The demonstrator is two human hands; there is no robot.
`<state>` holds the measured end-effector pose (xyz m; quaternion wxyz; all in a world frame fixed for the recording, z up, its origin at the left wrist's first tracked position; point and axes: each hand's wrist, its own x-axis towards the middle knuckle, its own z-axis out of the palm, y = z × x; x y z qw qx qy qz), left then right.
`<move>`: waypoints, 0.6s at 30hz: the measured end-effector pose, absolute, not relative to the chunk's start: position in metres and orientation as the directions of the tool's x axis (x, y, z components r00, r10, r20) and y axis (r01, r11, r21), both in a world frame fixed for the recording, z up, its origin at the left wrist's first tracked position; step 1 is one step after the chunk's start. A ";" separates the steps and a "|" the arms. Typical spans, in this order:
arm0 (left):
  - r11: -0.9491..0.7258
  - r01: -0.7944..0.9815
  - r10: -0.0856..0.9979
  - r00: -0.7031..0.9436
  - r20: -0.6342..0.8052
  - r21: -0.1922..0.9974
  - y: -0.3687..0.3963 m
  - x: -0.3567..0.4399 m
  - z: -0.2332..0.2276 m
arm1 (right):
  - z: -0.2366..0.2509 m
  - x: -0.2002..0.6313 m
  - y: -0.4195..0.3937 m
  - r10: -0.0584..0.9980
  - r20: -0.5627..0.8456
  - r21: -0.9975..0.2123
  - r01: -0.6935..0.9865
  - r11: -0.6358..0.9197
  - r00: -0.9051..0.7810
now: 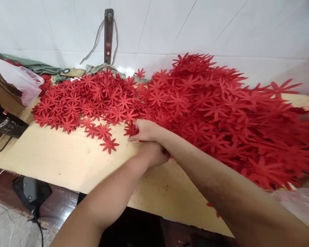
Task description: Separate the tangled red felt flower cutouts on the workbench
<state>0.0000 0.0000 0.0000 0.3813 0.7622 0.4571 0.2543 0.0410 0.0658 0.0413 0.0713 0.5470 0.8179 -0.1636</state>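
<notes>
Two hands (pixel 146 142) w/ grips unclear, prob. on flat red star-shaped cutouts (pixel 185 103), pale board (pixel 61 161).

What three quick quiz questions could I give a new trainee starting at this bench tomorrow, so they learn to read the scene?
1. True or false: the right hand rests on the red flower cutouts.
2. Where is the left hand: A) beneath the right forearm, B) on the plastic bag?
3. What colour is the table?

Key: 1 true. 2 A. 3 pale tan.
</notes>
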 end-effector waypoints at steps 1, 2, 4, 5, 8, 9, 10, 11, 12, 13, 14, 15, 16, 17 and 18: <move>-0.286 0.521 0.887 0.462 0.017 0.804 0.000 0.000 0.002 | 0.042 0.043 0.065 0.881 -0.297 -0.210 0.925 0.317 -0.369; -0.275 0.540 0.881 0.472 -0.016 0.796 -0.001 0.000 0.003 | 0.043 0.045 0.065 0.892 -0.288 -0.229 0.930 0.289 -0.348; -0.242 0.559 0.868 0.490 -0.080 0.793 -0.001 0.000 0.004 | 0.045 0.052 0.064 0.915 -0.252 -0.292 0.927 0.237 -0.314; -0.223 0.545 0.865 0.493 -0.095 0.808 -0.002 0.000 0.003 | 0.045 0.056 0.063 0.926 -0.232 -0.335 0.919 0.210 -0.296; -0.145 0.360 0.876 0.481 -0.050 0.921 -0.001 0.001 -0.001 | 0.052 0.073 0.061 0.970 -0.146 -0.490 0.866 0.100 -0.194; -0.094 0.265 0.889 0.456 -0.038 0.960 0.001 0.001 -0.002 | 0.056 0.080 0.059 0.983 -0.113 -0.547 0.835 0.061 -0.147; -0.021 0.165 0.905 0.421 -0.051 0.986 0.003 0.001 -0.002 | 0.061 0.087 0.056 0.991 -0.077 -0.610 0.792 0.037 -0.105; 0.069 0.064 0.920 0.383 -0.088 0.996 0.005 0.001 -0.001 | 0.066 0.095 0.052 0.997 -0.036 -0.673 0.740 0.025 -0.067; 0.166 -0.038 0.928 0.345 -0.143 0.985 0.007 0.001 0.000 | 0.071 0.102 0.048 1.000 0.003 -0.727 0.686 0.022 -0.030; 0.259 -0.145 0.928 0.312 -0.204 0.955 0.010 0.000 0.002 | 0.076 0.109 0.042 0.999 0.035 -0.773 0.633 0.023 0.006; 0.340 -0.262 0.922 0.284 -0.264 0.903 0.012 -0.002 0.005 | 0.079 0.114 0.036 0.998 0.055 -0.813 0.581 0.026 0.031; 0.407 -0.380 0.908 0.268 -0.323 0.830 0.014 -0.003 0.007 | 0.079 0.117 0.029 0.998 0.054 -0.847 0.530 0.030 0.030; 0.459 -0.490 0.889 0.269 -0.372 0.741 0.015 -0.005 0.010 | 0.078 0.119 0.023 0.999 0.043 -0.871 0.490 0.036 0.003; 0.491 -0.581 0.870 0.288 -0.400 0.649 0.016 -0.007 0.012 | 0.074 0.118 0.017 0.998 0.032 -0.883 0.467 0.053 -0.052; 0.511 -0.647 0.855 0.316 -0.411 0.566 0.016 -0.008 0.013 | 0.068 0.116 0.012 0.992 0.032 -0.880 0.467 0.086 -0.121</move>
